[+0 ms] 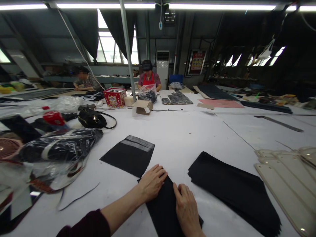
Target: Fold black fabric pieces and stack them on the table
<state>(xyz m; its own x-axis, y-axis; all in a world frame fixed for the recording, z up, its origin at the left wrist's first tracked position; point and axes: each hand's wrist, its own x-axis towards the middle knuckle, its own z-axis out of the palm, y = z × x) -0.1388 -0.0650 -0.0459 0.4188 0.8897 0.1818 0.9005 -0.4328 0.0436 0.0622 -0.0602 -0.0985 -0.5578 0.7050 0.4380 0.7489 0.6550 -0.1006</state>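
White table (177, 131): black stack (229, 189) at right; black cloth (164, 210) at near centre. Left hand (153, 182): fingers extended, flat on cloth's far end. Right hand (186, 205): half-curled at cloth's right edge; pinch unclear. Likely best: steady left pressure, cloth smooth, edges even.

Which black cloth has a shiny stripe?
The far-left cloth, just beyond the left hand: a shiny grey band crosses it near its far edge. The middle cloth and the rightmost cloth look plain black.

Got L hand (153, 183) palm-down w/ fingers ext'd. Got R hand (187, 207) closer to nr. edge of tabletop (172, 131), fingers bent.
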